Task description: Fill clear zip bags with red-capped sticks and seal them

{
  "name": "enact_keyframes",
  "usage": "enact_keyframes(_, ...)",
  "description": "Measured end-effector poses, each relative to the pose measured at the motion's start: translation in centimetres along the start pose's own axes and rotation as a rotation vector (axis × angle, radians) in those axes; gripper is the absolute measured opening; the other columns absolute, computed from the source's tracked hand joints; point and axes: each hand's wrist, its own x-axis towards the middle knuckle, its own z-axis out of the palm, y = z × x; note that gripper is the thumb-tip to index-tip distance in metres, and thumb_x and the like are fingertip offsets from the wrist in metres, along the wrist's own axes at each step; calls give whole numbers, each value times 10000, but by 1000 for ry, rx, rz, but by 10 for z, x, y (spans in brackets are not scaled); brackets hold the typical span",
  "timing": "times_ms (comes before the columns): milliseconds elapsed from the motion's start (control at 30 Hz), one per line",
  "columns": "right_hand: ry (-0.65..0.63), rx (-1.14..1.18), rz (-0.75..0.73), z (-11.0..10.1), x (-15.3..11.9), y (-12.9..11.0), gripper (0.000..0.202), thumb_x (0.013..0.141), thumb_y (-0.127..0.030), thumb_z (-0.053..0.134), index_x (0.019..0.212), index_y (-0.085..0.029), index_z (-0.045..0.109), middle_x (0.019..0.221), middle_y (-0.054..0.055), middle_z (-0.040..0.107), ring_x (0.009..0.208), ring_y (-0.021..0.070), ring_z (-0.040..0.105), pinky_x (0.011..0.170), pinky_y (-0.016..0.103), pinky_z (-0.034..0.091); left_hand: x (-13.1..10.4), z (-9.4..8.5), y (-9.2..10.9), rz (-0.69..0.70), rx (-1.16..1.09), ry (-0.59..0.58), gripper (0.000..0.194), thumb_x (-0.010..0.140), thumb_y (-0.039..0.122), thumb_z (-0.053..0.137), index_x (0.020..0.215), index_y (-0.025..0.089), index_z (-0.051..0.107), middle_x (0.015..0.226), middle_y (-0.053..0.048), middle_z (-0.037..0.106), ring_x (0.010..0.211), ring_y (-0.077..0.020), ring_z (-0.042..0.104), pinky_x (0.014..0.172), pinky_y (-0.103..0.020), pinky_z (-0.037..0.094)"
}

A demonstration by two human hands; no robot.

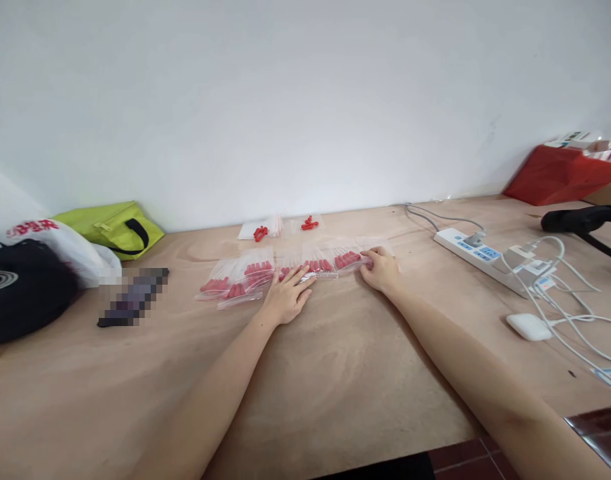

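Observation:
Several clear plastic zip bags (258, 268) lie in an overlapping row across the table, with small red pieces grouped inside them. My left hand (285, 298) rests flat on the middle of the row, fingers stretched out, hiding part of one bag. At the row's right end, my right hand (382, 270) has its fingers bent and closed on the edge of the rightmost bag (349, 257). Behind the row are two small heaps of loose-looking red pieces, the left heap (260, 233) and the right heap (310, 223), on or in clear plastic.
To the right lie a white power strip (485, 257) with plugs, tangled white cables and a white charger (529, 327). A red bag (555, 175) stands at the far right. At left are a blurred phone-like object (134, 298), a lime-green bag (116, 227) and a black bag (30, 293).

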Motion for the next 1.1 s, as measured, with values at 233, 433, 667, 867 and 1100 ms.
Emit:
enact_keyframes(233,137,444,-92,2,-5,7,168,804,-209,400,824,-188,566,864,75,594,783,177,563,708,326,450,-1,-2,-1,-16,-9,-60,375,904,333,313,1272,326,381,1414,2,270,1292,-236,266,1006,-629,112)
enact_keyframes(433,-87,633,-234,-32,-43,23,121,859,-280,411,834,-208,505,868,62,598,819,170,571,742,334,455,2,-2,0,18,3,-12,374,902,348,302,1263,329,395,1389,-14,333,1277,-234,291,1010,-626,69)
enact_keyframes(667,-396,764,-271,-64,-75,20,170,884,-324,400,814,-207,501,928,66,595,873,157,567,772,320,451,15,1,4,97,2,-5,387,900,375,290,1259,291,408,1354,-27,394,1273,-225,297,1023,-603,-11)
enact_keyframes(867,-527,847,-270,-65,-81,-2,152,866,-313,445,823,-193,528,932,65,599,934,160,558,812,314,444,18,3,3,110,-70,67,382,893,368,328,1257,279,402,1334,-31,421,1259,-228,320,1023,-609,48)
enact_keyframes(1100,-517,825,-303,-41,-62,-27,156,757,-152,523,903,-189,563,1003,61,574,842,145,575,717,289,476,-18,-8,30,293,-355,298,436,774,449,538,1100,159,545,1102,-103,583,1069,-225,509,953,-407,402)
